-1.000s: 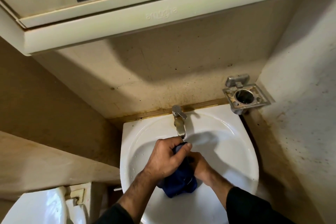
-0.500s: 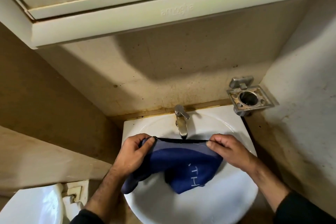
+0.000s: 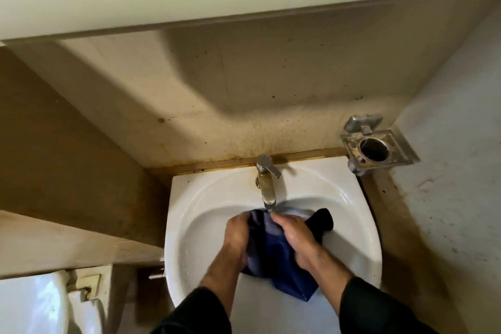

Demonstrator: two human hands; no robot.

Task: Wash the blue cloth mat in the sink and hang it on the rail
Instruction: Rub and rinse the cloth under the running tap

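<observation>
Here, the blue cloth mat (image 3: 273, 249) sits bunched in the bowl of the white sink (image 3: 189, 225), directly below the spout of the tap (image 3: 267, 184), in what looks like the washing step of the task. The left hand (image 3: 237, 238) curls its fingers round the left part of the bundle, while the right hand (image 3: 294, 238) grips the right part, the two fists close together with cloth between them. A dark corner of the fabric sticks out beyond the right hand toward the sink's far right wall, and a lighter blue corner hangs toward the near rim. Whether water is running from the spout is hard to tell.

The next move likely calls for more rubbing or wringing before the limp, wet cloth is lifted out; no rail is in view, so hanging seems some way off.

The mat is soft, folded and creased; the sink is smooth, glossy ceramic with a rounded basin. The tap is dulled, tarnished metal with a short lever. On the stained beige wall to the right, a square metal holder (image 3: 379, 148) with a round opening stands out. At lower left, part of a white toilet cistern (image 3: 35, 306) shows.
</observation>
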